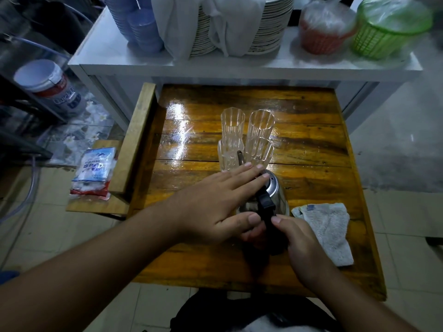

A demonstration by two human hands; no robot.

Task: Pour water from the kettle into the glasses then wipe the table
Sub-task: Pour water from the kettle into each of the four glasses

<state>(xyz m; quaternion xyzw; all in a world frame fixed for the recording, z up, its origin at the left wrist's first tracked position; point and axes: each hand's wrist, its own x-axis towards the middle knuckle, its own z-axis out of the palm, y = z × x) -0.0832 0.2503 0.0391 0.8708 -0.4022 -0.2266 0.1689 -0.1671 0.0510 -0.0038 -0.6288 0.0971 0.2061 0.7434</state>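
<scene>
A steel kettle [275, 190] with a black handle stands on the glossy wooden table [311, 144], its spout near the glasses. Several clear ribbed glasses [260, 127] stand clustered just beyond it. My right hand [299, 243] grips the black handle from the near side. My left hand [215, 202] lies flat across the kettle's lid, fingers stretched toward the glasses, thumb by the handle. A grey-white cloth [330, 231] lies crumpled on the table, right of the kettle.
Behind the table is a white shelf [124, 61] with stacked plates [271, 25], blue cups [141, 25], a red basket [323, 32] and a green basket [388, 29]. At left, a wooden side ledge holds a plastic packet [93, 173]. Tiled floor surrounds the table.
</scene>
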